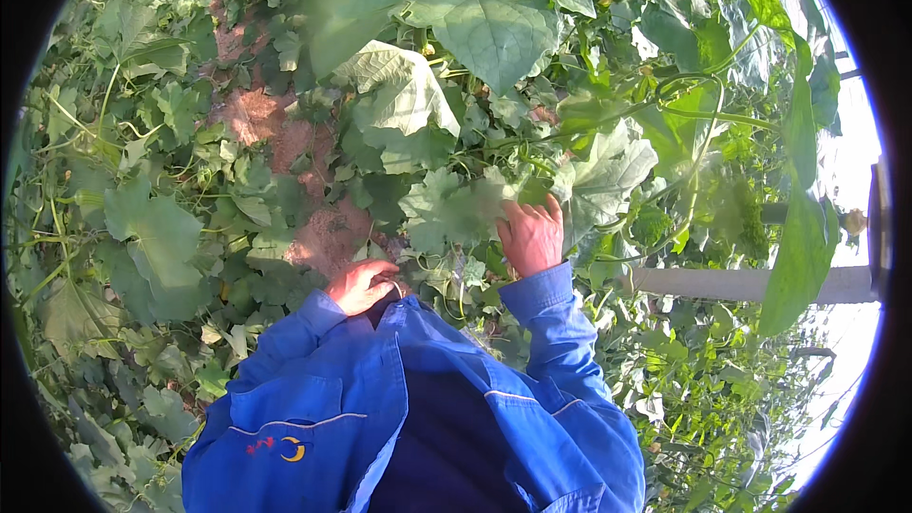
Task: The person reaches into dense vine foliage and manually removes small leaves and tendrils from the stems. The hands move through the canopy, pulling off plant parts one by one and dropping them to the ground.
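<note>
My right hand [533, 235] reaches into the climbing vines, its fingers bent against the foliage. A pale, lobed vine leaf [605, 174] lies just beyond its fingertips, and a greyish-green leaf [452, 206] is to its left. Whether the fingers pinch a leaf or stem is hidden. Held low in front of my body, my left hand [363, 285] has its fingers curled inward near the front edge of my blue jacket [299, 377]. Anything inside that hand cannot be made out.
A large broad leaf [477, 7] hangs close to the camera. Thick looping vine stems [695, 178] cross at the right. Beyond them, a pale pole [748, 285] runs toward the bright right side. Reddish-brown soil [324, 235] shows through the dense leaves at left.
</note>
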A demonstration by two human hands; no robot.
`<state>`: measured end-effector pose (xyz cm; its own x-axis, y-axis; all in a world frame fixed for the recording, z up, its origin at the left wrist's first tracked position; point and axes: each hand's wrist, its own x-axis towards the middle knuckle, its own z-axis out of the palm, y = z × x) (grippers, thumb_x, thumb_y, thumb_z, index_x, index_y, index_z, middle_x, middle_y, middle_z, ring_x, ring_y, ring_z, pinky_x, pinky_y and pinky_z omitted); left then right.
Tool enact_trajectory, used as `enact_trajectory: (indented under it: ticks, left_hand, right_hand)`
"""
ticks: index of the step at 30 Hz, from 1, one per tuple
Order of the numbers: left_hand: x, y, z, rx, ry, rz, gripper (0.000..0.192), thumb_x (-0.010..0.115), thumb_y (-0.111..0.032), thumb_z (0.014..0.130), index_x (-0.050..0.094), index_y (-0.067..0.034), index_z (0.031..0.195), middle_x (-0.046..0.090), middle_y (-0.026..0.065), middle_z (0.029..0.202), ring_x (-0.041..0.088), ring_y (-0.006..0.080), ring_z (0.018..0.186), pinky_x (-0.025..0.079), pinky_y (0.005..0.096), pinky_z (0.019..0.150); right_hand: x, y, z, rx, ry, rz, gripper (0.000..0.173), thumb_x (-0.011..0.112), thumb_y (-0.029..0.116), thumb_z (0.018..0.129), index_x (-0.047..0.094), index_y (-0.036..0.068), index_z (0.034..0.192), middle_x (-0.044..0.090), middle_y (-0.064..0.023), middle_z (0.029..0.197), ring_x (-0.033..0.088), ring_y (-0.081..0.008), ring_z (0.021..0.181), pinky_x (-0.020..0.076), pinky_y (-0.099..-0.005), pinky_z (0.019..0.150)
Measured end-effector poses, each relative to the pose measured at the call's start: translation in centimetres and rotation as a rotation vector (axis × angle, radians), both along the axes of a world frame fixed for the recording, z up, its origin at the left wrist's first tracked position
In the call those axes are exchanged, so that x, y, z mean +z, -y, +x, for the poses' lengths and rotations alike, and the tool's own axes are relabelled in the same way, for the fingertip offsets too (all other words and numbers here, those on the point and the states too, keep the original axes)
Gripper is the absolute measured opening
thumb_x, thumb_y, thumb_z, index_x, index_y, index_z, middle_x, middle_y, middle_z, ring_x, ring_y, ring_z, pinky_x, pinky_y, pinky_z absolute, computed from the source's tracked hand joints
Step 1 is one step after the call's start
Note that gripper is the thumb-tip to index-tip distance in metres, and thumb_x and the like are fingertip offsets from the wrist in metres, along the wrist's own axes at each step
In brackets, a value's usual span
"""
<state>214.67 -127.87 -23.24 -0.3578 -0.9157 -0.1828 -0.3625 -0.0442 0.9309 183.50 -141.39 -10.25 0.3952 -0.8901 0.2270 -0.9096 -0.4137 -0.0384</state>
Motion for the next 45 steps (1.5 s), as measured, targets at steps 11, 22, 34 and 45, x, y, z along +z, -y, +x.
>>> enact_trajectory:
  ticks: [11,22,34,45]
  left_hand:
    - [6.8,19.0,-5.7,-0.387,-0.193,-0.325,0.031,0.068,-0.01,0.094,0.069,-0.005,0.124,0.072,0.0167,0.117,0.073,0.0334,0.101,0.059,0.0422,0.092]
    - [18.8,36.8,-14.6,-0.398,-0.309,-0.636,0.039,0.069,-0.01,0.094,0.064,-0.004,0.132,0.066,0.0151,0.132,0.067,0.0282,0.118,0.054,0.0402,0.1]
    - [24.2,40.5,-20.2,-0.704,-0.605,-0.499,0.034,0.07,-0.017,0.097,0.063,-0.003,0.127,0.066,0.0152,0.13,0.068,0.0294,0.116,0.053,0.0408,0.1]
    - [25.8,41.3,-21.3,-0.557,-0.191,-1.009,0.017,0.063,-0.021,0.096,0.064,-0.006,0.104,0.068,0.0155,0.094,0.069,0.0369,0.09,0.056,0.0453,0.082]
  right_hand:
    - [2.7,0.7,-1.4,-0.34,1.094,0.289,0.085,0.073,0.019,0.097,0.022,0.002,0.164,0.076,-0.0164,0.098,0.075,-0.0229,0.083,0.0601,-0.0353,0.074]
    - [13.1,10.6,5.4,-0.559,1.614,-0.662,0.064,0.069,0.022,0.103,0.041,0.005,0.158,0.059,-0.011,0.141,0.06,-0.0186,0.123,0.0532,-0.0342,0.093]
    - [14.7,11.3,0.0,-0.572,1.424,-0.83,0.02,0.058,0.027,0.111,0.066,0.008,0.111,0.074,-0.0047,0.101,0.069,-0.0116,0.087,0.0563,-0.0272,0.071]
    - [15.5,10.8,-1.3,-0.502,1.364,-0.877,0.02,0.06,0.025,0.11,0.065,0.006,0.109,0.074,-0.0063,0.094,0.067,-0.0118,0.079,0.0542,-0.0262,0.073]
